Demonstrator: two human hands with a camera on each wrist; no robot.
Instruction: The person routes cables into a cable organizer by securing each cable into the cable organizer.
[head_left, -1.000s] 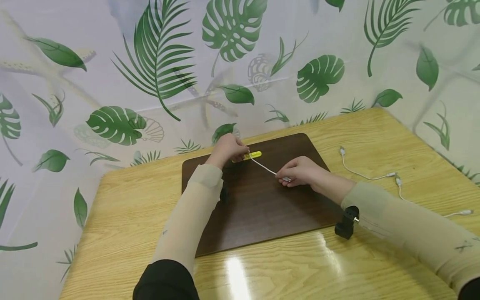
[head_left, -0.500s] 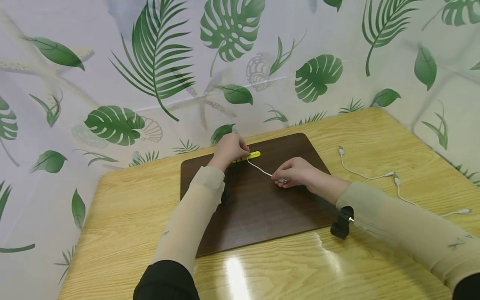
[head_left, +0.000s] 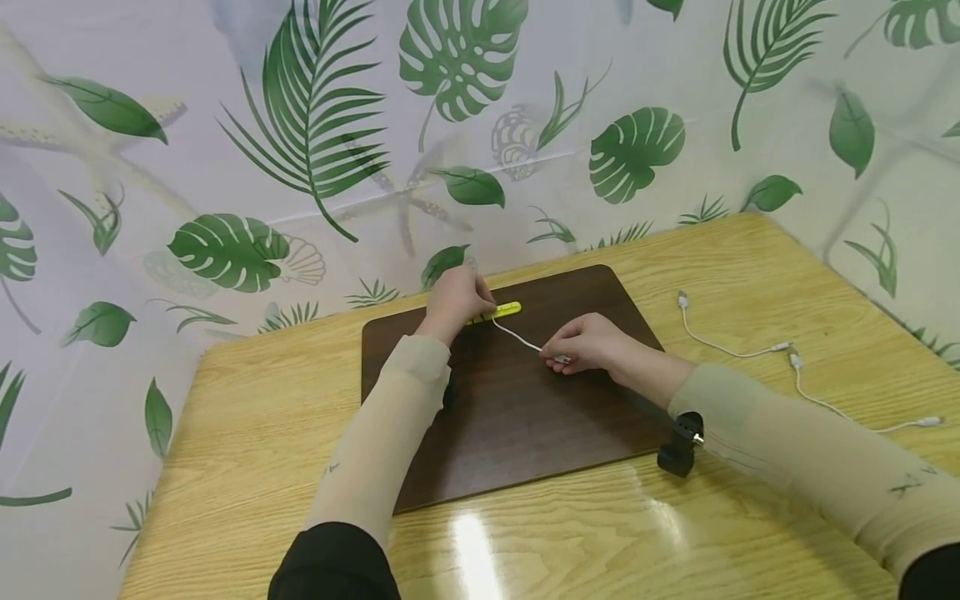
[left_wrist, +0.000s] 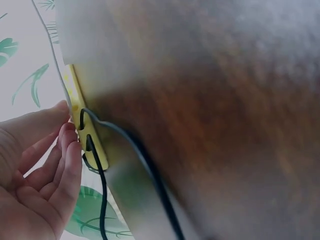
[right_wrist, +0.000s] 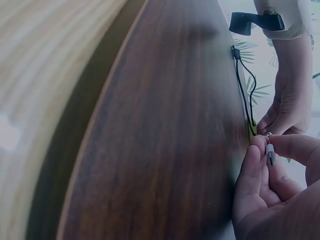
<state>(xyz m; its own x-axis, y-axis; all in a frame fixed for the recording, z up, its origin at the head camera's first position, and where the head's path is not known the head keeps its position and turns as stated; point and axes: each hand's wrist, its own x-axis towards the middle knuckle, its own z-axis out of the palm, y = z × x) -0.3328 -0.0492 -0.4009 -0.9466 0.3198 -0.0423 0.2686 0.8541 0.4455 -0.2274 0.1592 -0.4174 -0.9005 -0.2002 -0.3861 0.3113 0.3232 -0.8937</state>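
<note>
A yellow cable holder strip (head_left: 508, 309) lies near the far edge of a dark brown board (head_left: 517, 425). My left hand (head_left: 454, 302) pinches a thin white cable (head_left: 519, 337) right against the strip. Toward the middle of the board, my right hand (head_left: 588, 342) grips the same cable just behind its white plug (right_wrist: 270, 154), whose metal tip points out past the fingers. In the left wrist view, a black cable (left_wrist: 145, 155) sits in slots of the strip, beside the left fingertips. Whether the white cable is inside a slot is hidden by the fingers.
Two more short white cables (head_left: 723, 348) lie on the light wooden table (head_left: 255, 433) to the right of the board. A leaf-patterned cloth (head_left: 555, 50) hangs behind the table. Black cameras (head_left: 678, 446) are strapped to the wrists.
My right hand has shifted slightly left, toward the left hand. The white cable between the hands went from taut to slightly slack and bent. The left hand has barely moved at the strip.
</note>
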